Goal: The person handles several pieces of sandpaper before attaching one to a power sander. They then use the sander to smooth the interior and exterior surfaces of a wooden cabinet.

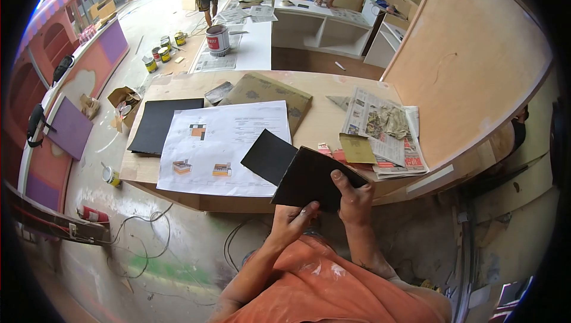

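Note:
A matte black sheet that looks like sandpaper is held tilted above the near edge of the wooden counter. My left hand pinches its lower edge, the thumb on top. On the right side, my right hand grips it with the thumb across its face and the fingers hidden beneath. A smaller black piece sticks out from behind its left side, over a printed drawing sheet. Another black sheet lies flat on the counter to the left.
Newspapers and a tan piece of sandpaper lie on the counter's right, beside an upright wooden panel. A paint bucket stands on a white surface beyond. Two people are at the back. Cables and cans are on the floor.

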`<action>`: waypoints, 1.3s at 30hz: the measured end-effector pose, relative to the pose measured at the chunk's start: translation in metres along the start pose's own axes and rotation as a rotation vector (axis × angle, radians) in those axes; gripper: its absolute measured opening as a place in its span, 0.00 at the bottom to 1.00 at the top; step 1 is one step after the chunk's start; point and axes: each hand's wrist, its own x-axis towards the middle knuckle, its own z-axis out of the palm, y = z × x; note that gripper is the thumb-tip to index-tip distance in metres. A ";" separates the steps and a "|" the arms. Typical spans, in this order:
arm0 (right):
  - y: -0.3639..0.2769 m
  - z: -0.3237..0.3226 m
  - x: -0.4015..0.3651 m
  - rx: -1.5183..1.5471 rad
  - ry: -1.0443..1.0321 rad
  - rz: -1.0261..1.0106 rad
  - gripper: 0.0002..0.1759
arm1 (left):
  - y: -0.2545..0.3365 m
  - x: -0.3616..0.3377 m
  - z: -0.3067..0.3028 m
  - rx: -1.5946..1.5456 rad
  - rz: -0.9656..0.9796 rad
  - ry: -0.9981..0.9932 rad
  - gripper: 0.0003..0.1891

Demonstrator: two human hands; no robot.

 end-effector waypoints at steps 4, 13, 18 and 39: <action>0.009 -0.005 -0.001 -0.017 -0.025 0.004 0.13 | -0.016 0.001 -0.002 -0.105 0.084 -0.017 0.13; 0.005 -0.004 -0.004 0.006 -0.001 0.009 0.11 | 0.000 -0.003 0.008 -0.014 -0.058 -0.105 0.11; 0.011 -0.007 -0.004 0.002 -0.001 -0.013 0.11 | -0.005 -0.003 0.010 0.277 0.241 -0.084 0.08; 0.006 -0.010 -0.006 -0.025 0.022 -0.022 0.13 | -0.018 -0.007 0.021 -0.099 -0.201 -0.346 0.15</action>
